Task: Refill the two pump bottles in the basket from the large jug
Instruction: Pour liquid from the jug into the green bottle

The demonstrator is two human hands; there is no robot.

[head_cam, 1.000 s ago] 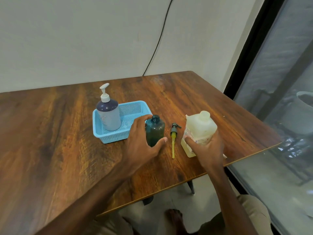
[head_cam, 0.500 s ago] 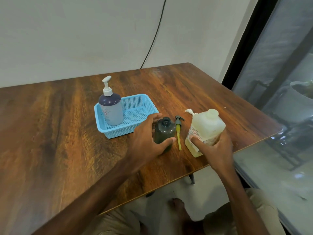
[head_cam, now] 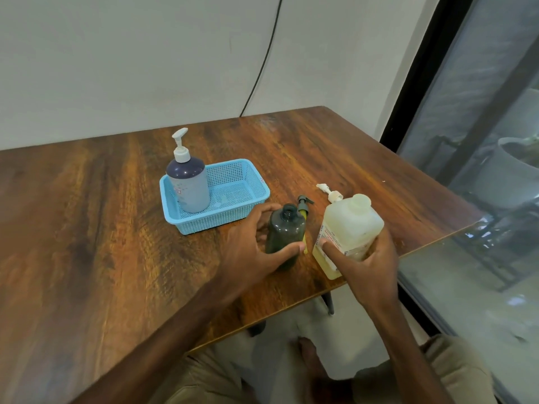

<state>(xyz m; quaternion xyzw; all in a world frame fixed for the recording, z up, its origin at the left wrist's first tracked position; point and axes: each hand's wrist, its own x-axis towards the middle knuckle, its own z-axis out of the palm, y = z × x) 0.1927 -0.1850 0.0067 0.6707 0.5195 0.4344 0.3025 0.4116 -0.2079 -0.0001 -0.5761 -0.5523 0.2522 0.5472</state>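
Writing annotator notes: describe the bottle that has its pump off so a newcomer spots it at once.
On the wooden table, look just right of the blue basket. The dark bottle stands there, gripped by the left hand, between basket and pale jug. Unlike the bottle in the basket, its neck is open, its pump lying beside it.

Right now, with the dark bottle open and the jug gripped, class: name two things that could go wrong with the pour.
1. The dark bottle has a narrow neck and no funnel is in view; liquid from the bulky jug may run over onto the table.
2. The jug stands close to the table edge, gripped by the right hand alone; it could slip as it lifts.
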